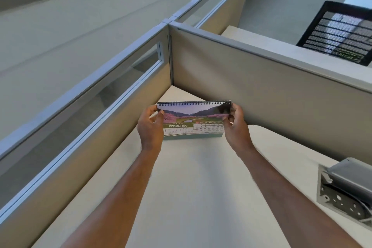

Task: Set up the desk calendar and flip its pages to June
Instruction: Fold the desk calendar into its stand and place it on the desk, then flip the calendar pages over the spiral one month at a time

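Item count, head view:

- Desk calendar (pixel 193 121): one, showing one visible page headed FEBRUARY, with one spiral binding (pixel 194 103) along its top edge.
- Hands: two, the left hand (pixel 151 127) and the right hand (pixel 236 127), one at each end of the calendar.
- Forearms: two.
- Desk surface (pixel 191 187): one.
- Partition panels meeting at the corner: two, the left panel (pixel 90 127) and the rear panel (pixel 261 86).
- Grey cable box (pixel 346 189) recessed in the desk: one.
- Black mesh chair back (pixel 340 34) beyond the partition: one.

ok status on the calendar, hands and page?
Left hand and right hand both gripping the calendar by its ends. It stands on the desk, showing February, June not reached. Nothing in the way.
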The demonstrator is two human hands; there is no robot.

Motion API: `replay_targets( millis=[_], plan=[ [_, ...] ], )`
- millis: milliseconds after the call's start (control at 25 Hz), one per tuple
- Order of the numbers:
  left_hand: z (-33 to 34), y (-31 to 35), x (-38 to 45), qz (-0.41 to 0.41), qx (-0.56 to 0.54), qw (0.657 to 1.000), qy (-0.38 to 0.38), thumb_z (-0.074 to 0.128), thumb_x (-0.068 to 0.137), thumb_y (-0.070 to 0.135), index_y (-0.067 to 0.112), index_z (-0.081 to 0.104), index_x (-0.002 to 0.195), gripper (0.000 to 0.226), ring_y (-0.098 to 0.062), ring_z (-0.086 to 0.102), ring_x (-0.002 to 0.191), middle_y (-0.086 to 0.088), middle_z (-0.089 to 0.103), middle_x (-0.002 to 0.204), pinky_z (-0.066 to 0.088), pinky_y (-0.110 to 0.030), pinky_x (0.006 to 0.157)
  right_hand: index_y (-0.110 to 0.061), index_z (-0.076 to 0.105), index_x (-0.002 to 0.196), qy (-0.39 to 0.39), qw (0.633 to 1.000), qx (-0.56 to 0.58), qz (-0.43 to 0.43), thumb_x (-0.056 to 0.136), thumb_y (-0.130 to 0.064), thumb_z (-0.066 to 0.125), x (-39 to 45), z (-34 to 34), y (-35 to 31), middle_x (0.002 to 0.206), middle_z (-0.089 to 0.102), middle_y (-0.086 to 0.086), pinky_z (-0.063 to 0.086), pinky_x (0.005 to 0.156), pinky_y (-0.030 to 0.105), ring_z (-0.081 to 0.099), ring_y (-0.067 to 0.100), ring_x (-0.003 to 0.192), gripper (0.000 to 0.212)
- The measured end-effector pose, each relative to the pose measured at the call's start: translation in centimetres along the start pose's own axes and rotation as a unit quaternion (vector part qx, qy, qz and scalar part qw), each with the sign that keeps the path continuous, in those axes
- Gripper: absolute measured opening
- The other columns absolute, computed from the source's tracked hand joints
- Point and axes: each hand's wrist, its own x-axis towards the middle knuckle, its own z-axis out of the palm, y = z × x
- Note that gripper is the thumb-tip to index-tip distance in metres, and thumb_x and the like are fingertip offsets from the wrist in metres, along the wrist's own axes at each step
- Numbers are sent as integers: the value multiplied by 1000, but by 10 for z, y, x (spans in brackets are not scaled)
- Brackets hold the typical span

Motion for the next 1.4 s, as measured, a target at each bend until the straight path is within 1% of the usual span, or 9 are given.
replay_targets(
  millis=[120, 280, 400, 520, 800, 1000, 1080, 1200, 1400],
  plan=[
    [7, -4, 21, 27, -4, 1000, 5, 64, 103, 12, 25, 67, 108, 15, -11, 77, 94, 9, 72, 104, 58, -12, 58, -19, 45, 143, -2, 1000, 13, -5, 104, -12, 50, 26, 13, 6, 134, 65, -3, 51, 106, 45, 63, 21, 122, 40],
    [11, -9, 33, 37, -21, 999, 3, 64, 103, 11, 23, 63, 115, 17, 11, 72, 95, 12, 68, 108, 59, -12, 58, -25, 43, 143, -8, 999, 31, -8, 100, -3, 48, 41, 22, 12, 134, 65, -6, 52, 106, 45, 64, 17, 123, 49],
    [11, -13, 33, 48, -22, 998, -23, 63, 104, 18, 26, 53, 141, 38, -3, 75, 101, 7, 65, 126, 64, -22, 66, -23, 38, 149, -24, 999, 42, 2, 97, 2, 47, 41, 26, 17, 140, 63, -2, 52, 107, 46, 62, 16, 127, 58],
    [10, -18, 32, 93, 28, 993, -67, 53, 109, 24, 31, 39, 157, 51, -23, 69, 119, -6, 54, 141, 67, -35, 75, -20, 30, 157, -48, 998, 43, 17, 99, 6, 47, 38, 27, 22, 147, 58, 2, 49, 111, 47, 56, 19, 135, 66],
    [7, -16, 36, 80, 40, 994, -69, 49, 110, 19, 34, 47, 151, 44, -30, 64, 128, -6, 47, 138, 68, -40, 70, -27, 31, 160, -18, 997, 46, 58, 102, -6, 54, 14, 36, 25, 156, 51, -9, 48, 111, 33, 53, 12, 140, 66],
    [6, -17, 36, 73, 41, 994, -74, 48, 110, 14, 33, 48, 148, 42, -33, 67, 124, -12, 54, 139, 68, -43, 74, -30, 51, 148, -17, 998, 44, 39, 98, 2, 46, -6, 41, 28, 147, 59, -8, 50, 108, 33, 55, 13, 136, 60],
    [6, -16, 36, 67, 29, 994, -76, 48, 109, 13, 37, 49, 144, 42, -34, 68, 123, -15, 56, 138, 68, -44, 74, -27, 54, 146, 1, 999, 36, 39, 99, 2, 47, -8, 41, 29, 145, 60, -4, 52, 100, 25, 58, 14, 131, 56],
    [7, -16, 36, 66, 16, 995, -79, 48, 109, 12, 42, 50, 138, 42, -36, 70, 120, -17, 58, 137, 68, -41, 72, -17, 60, 138, 49, 997, 14, 50, 101, -5, 58, -9, 40, 30, 138, 60, 4, 48, 73, 1, 64, 19, 114, 39],
    [4, -12, 37, 75, 4, 993, -86, 50, 108, 13, 68, 53, 117, 56, -37, 72, 114, -20, 65, 130, 68, -46, 74, -17, 60, 117, 78, 994, 30, 76, 98, -18, 70, -11, 30, 25, 105, 75, 4, 45, 61, 3, 70, 17, 91, 21]
  ],
)
